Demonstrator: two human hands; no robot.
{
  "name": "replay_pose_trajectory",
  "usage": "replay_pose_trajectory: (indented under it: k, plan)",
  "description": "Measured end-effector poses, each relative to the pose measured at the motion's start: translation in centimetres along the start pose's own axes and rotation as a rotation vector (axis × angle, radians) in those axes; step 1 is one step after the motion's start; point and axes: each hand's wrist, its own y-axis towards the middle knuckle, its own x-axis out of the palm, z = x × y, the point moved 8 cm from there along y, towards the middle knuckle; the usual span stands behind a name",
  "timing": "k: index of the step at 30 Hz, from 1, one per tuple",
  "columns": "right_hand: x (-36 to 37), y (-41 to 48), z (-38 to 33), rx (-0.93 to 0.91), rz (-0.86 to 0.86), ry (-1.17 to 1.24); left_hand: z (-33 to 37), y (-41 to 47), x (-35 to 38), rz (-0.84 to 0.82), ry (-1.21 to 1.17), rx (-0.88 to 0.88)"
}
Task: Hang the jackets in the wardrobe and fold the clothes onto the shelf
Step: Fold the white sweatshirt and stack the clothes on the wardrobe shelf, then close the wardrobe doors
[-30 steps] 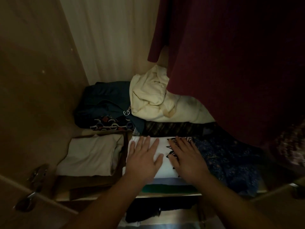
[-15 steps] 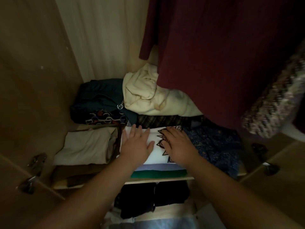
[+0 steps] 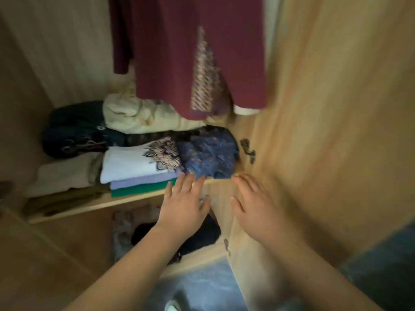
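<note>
Left hand (image 3: 183, 206) and right hand (image 3: 254, 204) spread flat, empty, held just in front of the shelf (image 3: 125, 199) edge, white printed T-shirt (image 3: 137, 163) stacked folded on the shelf, maroon garment (image 3: 179, 55) hung above.

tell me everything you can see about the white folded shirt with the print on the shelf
The white folded shirt looks like soft cotton, folded flat, with a dark-outlined spiky print at its right end. It tops a stack, over a lavender folded garment and a green one, near the shelf's front edge. A crumpled blue patterned cloth touches its right side. Neither hand touches it.
</note>
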Motion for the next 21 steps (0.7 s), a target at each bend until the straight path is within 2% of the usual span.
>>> replay_pose_trajectory:
  k: [5, 9, 11, 14, 16, 19, 21]
  plan:
    - [-6.3, -12.1, 5.8, 0.135, 0.070, -0.053, 11.7, -5.5, 3.0, -0.111, 0.003, 0.136]
    - [-10.7, -19.2, 7.9, 0.177, 0.108, 0.001, 19.0, -7.5, 3.3, -0.120, -0.009, 0.241]
    - [-12.8, -21.5, 9.8, 0.254, 0.141, 0.044, 21.5, -7.9, 2.9, -0.126, -0.021, 0.272]
    - [-15.1, -22.6, 13.2, 0.445, 0.214, 0.172, 23.7, -8.2, 1.6, -0.112, -0.038, 0.294]
    - [-15.5, -21.1, 13.9, 0.483, 0.157, 0.319, 24.2, -8.1, 0.9, -0.118, -0.081, 0.294]
    - [-13.9, -18.1, 12.7, 0.440, 0.012, 0.657, 23.7, -8.0, 0.5, -0.175, -0.325, 0.254]
    - [-13.1, -17.3, 12.7, 0.459, 0.074, 0.676, 22.3, -8.4, 1.1, -0.219, -0.507, 0.207]
